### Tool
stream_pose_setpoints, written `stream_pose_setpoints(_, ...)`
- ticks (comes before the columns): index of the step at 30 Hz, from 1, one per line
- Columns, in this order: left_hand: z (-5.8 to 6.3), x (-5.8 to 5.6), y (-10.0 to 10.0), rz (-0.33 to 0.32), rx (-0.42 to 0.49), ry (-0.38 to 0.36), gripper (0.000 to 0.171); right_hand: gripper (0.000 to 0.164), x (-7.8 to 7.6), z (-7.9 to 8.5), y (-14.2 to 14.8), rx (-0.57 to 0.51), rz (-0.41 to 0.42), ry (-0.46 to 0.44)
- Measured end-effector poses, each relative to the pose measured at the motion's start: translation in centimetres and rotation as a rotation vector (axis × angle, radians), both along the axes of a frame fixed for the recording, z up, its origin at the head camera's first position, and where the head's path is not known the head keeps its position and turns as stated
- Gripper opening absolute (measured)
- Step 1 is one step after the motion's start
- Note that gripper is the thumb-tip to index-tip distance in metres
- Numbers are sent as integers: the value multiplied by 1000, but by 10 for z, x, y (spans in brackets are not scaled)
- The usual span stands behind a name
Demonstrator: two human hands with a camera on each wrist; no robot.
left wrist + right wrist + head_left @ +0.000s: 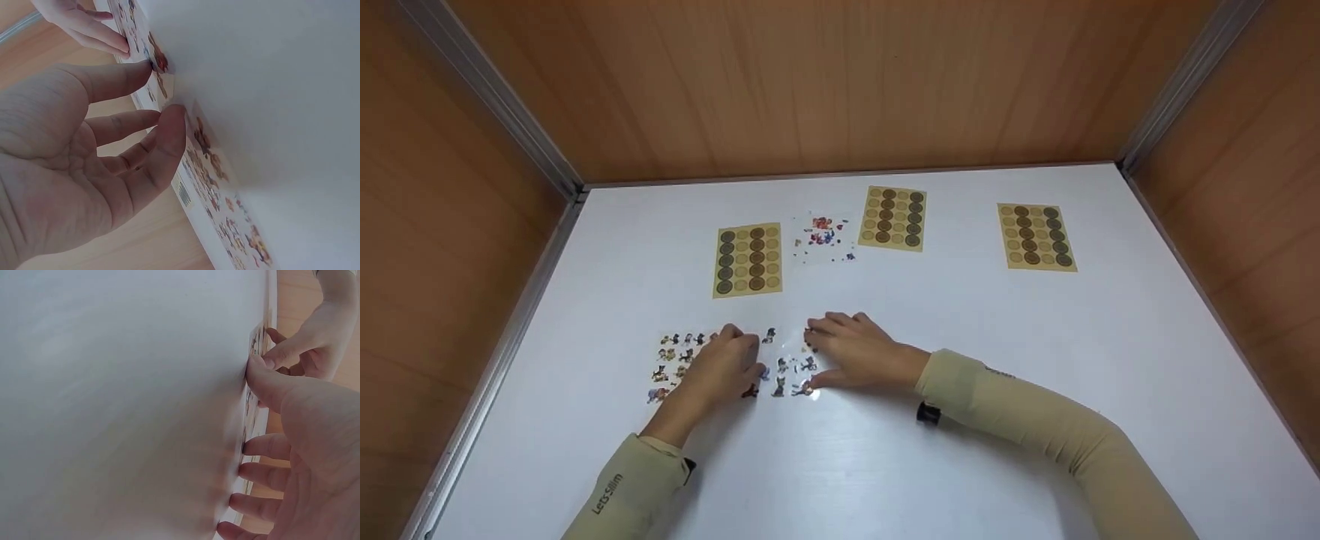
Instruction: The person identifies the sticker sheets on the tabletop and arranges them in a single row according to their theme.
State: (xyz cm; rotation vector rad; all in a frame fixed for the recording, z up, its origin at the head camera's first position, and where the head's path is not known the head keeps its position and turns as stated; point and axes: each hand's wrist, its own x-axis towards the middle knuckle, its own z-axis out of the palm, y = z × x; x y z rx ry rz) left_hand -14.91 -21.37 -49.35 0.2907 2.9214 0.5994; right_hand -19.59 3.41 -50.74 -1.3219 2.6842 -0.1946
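Two clear sticker sheets printed with small cartoon animals lie side by side at the front of the table. My left hand [724,367] is over the left sticker sheet [660,373], its fingers bent and its tips at the near edge of the right sticker sheet [781,369]. In the left wrist view, the thumb [132,77] touches that sheet, apart from the bent fingers [171,135]. My right hand [859,352] rests on the right sheet's right side, fingers spread, thumb by its lower corner. Both hands hide parts of the sheets.
Farther back lie three tan sheets of round stickers: a left one [748,260], a middle one [893,219] and a right one [1037,237]. A clear sheet with small colourful stickers [823,237] lies between the first two. Wooden panels [840,90] enclose the white table [930,300].
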Motion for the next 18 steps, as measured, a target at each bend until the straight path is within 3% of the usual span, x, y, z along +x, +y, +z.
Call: stream_pose_setpoints(18,3,2,-1,-11,3,23,37,84,2,-3,2,3,3,-2)
